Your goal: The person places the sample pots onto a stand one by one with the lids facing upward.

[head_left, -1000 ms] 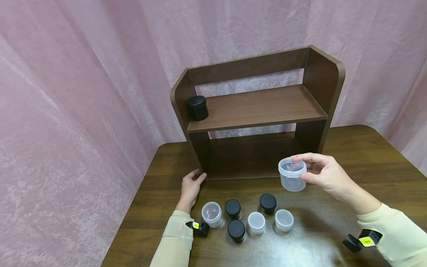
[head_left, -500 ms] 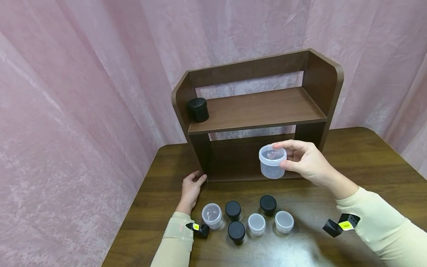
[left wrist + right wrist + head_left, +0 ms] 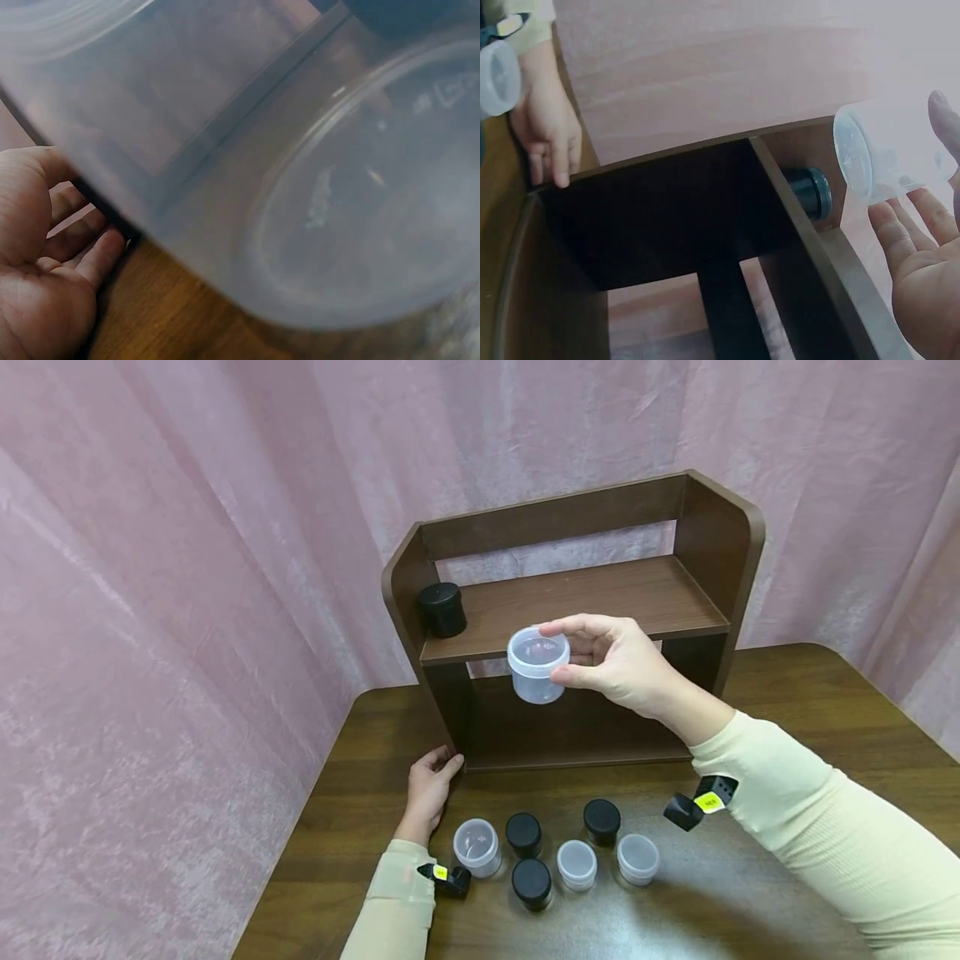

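My right hand (image 3: 611, 660) holds a clear plastic jar (image 3: 537, 681) with a translucent lid between thumb and fingers. The jar is raised in front of the brown two-tier shelf (image 3: 585, 602), overlapping the upper board's front edge in the head view. At the shelf's lower left front corner, my left hand (image 3: 431, 789) grips the side panel's edge. A black jar (image 3: 442, 610) stands at the left end of the upper board. In the left wrist view, a clear jar (image 3: 360, 195) close to the lens covers most of the picture, with the left hand (image 3: 45, 262) behind it.
On the wooden table (image 3: 337, 827) before the shelf stand several jars: a larger clear one (image 3: 477, 847) beside the left wrist, black-lidded ones (image 3: 532, 883) and white-lidded ones (image 3: 577, 864). Behind the shelf hangs a pink curtain (image 3: 225, 568).
My right hand has carried the clear jar up and to the left, from beside the shelf's lower right to the front of the upper board. The left hand stays at the corner.
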Action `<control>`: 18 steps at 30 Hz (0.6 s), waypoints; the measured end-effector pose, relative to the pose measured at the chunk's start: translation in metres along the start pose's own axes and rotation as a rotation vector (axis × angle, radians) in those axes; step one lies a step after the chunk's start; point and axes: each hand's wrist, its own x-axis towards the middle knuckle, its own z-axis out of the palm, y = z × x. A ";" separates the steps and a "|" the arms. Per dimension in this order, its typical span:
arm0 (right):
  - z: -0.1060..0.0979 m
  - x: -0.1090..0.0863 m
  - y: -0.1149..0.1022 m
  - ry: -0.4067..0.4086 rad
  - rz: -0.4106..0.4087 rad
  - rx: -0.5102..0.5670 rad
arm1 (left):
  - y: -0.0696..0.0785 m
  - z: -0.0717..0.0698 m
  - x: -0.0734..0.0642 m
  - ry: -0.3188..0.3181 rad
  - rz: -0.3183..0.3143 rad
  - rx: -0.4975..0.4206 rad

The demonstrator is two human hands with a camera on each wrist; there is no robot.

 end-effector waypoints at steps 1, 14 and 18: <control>0.003 0.007 -0.001 -0.001 0.000 0.006 | 0.000 0.000 0.000 0.001 -0.001 -0.002; 0.030 0.086 0.010 0.000 0.058 -0.001 | 0.013 -0.007 -0.007 -0.004 -0.019 -0.001; 0.039 0.103 0.016 -0.005 0.042 -0.039 | -0.007 -0.007 0.003 0.004 -0.022 -0.023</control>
